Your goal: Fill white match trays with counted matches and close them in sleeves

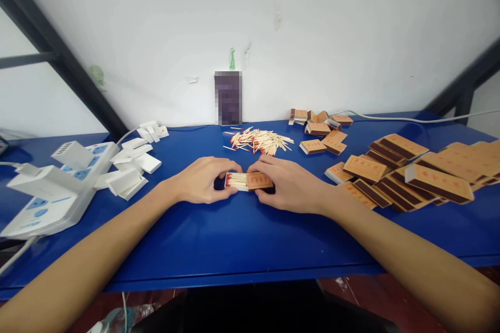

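Note:
Between my hands, low over the blue table, is a half-open matchbox. My left hand (205, 179) grips the left end of its white inner tray (236, 181), which holds a row of red-tipped matches. The fingers of my right hand (287, 184) close around the orange-brown sleeve (260, 181), which covers the tray's right part. Just beyond, a loose pile of matches (261, 140) lies spread on the table. Several empty white trays (135, 158) are heaped to the left. On the right sits a large stack of matchbox sleeves (402, 169).
A white power strip (70, 187) with plugged-in chargers stands at the left. More matchboxes (318, 127) lie at the back right, near a white cable (390, 120). A pixelated dark rectangle (228, 98) stands against the wall. The blue table's front edge (234, 281) runs close to me.

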A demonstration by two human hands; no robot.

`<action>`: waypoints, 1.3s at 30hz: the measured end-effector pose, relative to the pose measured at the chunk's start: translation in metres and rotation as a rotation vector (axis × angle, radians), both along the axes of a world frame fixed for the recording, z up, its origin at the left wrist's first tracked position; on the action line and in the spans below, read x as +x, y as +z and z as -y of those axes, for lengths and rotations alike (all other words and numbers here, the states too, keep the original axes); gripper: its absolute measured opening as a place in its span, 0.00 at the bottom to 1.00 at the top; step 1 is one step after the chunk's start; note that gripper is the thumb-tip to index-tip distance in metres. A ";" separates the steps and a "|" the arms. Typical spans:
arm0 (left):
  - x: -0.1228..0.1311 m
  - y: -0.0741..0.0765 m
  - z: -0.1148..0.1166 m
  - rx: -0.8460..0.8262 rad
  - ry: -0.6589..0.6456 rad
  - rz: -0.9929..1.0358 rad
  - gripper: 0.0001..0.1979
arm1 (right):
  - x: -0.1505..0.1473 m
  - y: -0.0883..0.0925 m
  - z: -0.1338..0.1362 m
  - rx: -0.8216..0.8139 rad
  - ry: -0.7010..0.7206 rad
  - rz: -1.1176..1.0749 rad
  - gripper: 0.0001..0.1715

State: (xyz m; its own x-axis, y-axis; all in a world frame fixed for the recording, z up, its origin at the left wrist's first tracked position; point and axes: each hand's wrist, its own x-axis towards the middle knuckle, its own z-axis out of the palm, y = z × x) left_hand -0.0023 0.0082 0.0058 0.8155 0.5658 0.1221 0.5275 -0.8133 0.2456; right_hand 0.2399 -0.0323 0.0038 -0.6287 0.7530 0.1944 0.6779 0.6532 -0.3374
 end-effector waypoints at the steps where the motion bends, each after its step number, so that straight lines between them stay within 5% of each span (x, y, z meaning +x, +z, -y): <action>1: 0.000 0.000 0.000 0.000 0.004 -0.004 0.16 | 0.000 0.000 0.000 -0.002 0.001 0.001 0.16; 39: 0.003 0.000 0.002 0.040 0.007 -0.027 0.15 | 0.001 -0.002 -0.002 -0.015 0.018 -0.016 0.14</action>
State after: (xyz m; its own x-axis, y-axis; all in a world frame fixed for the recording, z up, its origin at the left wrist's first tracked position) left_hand 0.0007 0.0064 0.0057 0.8150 0.5663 0.1227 0.5388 -0.8186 0.1988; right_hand 0.2406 -0.0307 0.0020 -0.6391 0.7445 0.1932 0.6605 0.6599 -0.3582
